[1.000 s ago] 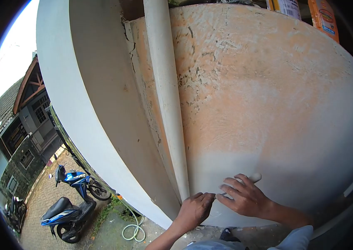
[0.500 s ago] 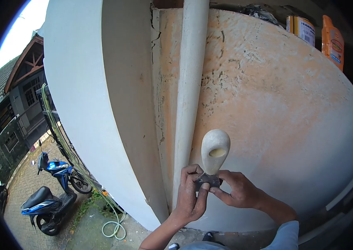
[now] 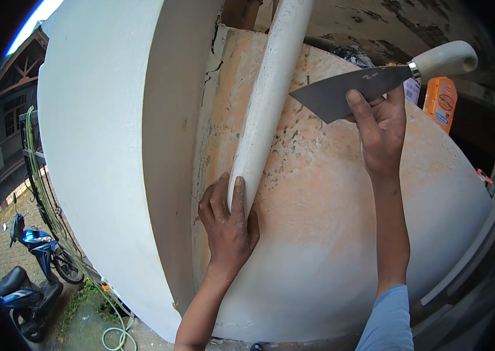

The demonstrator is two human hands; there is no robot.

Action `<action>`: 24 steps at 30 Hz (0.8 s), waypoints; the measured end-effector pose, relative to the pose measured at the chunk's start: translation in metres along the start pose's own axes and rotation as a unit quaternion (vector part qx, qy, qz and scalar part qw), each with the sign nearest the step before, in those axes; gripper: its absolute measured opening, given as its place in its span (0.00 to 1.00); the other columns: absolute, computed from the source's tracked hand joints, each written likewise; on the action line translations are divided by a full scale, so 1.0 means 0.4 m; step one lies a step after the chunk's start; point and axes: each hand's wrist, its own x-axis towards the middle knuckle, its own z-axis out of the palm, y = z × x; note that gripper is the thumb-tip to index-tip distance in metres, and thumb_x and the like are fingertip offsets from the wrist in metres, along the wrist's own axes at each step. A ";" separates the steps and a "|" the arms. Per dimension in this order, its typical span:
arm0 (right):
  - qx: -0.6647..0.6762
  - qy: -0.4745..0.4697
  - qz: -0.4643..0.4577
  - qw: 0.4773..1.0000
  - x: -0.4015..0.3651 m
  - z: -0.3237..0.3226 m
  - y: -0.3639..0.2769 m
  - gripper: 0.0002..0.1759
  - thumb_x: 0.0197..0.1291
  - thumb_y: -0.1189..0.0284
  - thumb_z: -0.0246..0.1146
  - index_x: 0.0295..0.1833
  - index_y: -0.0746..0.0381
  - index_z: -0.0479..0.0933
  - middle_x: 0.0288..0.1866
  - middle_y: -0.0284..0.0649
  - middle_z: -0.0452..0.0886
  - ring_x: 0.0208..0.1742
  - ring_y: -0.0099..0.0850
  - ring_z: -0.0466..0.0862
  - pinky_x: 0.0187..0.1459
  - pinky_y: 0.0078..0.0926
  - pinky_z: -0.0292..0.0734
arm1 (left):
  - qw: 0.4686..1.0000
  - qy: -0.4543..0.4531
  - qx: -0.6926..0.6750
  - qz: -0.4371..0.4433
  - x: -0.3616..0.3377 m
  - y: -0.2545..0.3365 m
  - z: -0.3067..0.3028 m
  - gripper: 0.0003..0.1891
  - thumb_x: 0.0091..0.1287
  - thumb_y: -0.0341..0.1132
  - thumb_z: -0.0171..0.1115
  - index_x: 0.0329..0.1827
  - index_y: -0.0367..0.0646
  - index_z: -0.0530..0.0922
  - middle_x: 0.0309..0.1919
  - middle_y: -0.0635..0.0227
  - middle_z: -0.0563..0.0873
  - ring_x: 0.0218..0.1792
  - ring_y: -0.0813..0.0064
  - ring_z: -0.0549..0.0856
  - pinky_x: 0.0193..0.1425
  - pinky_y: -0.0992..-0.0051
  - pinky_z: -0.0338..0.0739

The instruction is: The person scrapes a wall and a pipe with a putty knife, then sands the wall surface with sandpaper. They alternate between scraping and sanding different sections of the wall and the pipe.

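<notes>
Shifting since the earlier frame: the scraper (image 3: 347,88), upright between both hands then, is now raised in the right fingers (image 3: 359,110) alone; the left fingers (image 3: 238,196) have moved onto the pipe (image 3: 271,105)
Count: one scraper, one pipe, one orange bottle (image 3: 440,104), one can (image 3: 412,90), one scooter (image 3: 35,257)
Right fingers: nearly closed, pinching the blade near the handle, thumb on its flat face
Scraper: blade reaching left from the right fingers, pale handle sticking out to their upper right
Left fingers: spread and partly bent, laid against the lower pipe, not clenched
Pipe: slanting up and right from the left fingers
Wall (image 3: 317,228): patchy orange and white, behind the left fingers
Bottle and can: beyond the right fingers, to their right
</notes>
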 end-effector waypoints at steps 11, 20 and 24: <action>-0.039 -0.029 -0.039 0.998 0.158 0.037 0.098 0.18 0.63 0.73 0.58 0.56 0.63 0.63 0.42 0.39 0.80 0.41 0.25 0.82 0.40 0.22 0.83 | 1.000 -0.011 0.012 0.003 -0.005 -0.025 0.038 0.46 0.45 0.18 0.59 0.71 0.42 0.50 0.64 0.47 0.59 0.60 0.47 0.62 0.62 0.51 0.59; -0.031 -0.042 -0.059 0.997 0.137 0.024 0.121 0.19 0.63 0.73 0.58 0.57 0.64 0.63 0.43 0.40 0.80 0.43 0.25 0.82 0.43 0.23 0.83 | 1.000 -0.010 0.003 -0.003 -0.004 -0.022 0.035 0.43 0.47 0.18 0.58 0.71 0.39 0.52 0.63 0.46 0.60 0.60 0.47 0.62 0.63 0.52 0.59; -0.009 -0.046 -0.089 0.995 0.137 0.019 0.150 0.20 0.62 0.73 0.59 0.57 0.64 0.62 0.43 0.40 0.80 0.44 0.25 0.82 0.44 0.24 0.82 | 1.000 -0.014 0.002 -0.003 -0.006 -0.020 0.036 0.43 0.47 0.18 0.58 0.71 0.39 0.52 0.63 0.46 0.60 0.61 0.47 0.62 0.63 0.52 0.59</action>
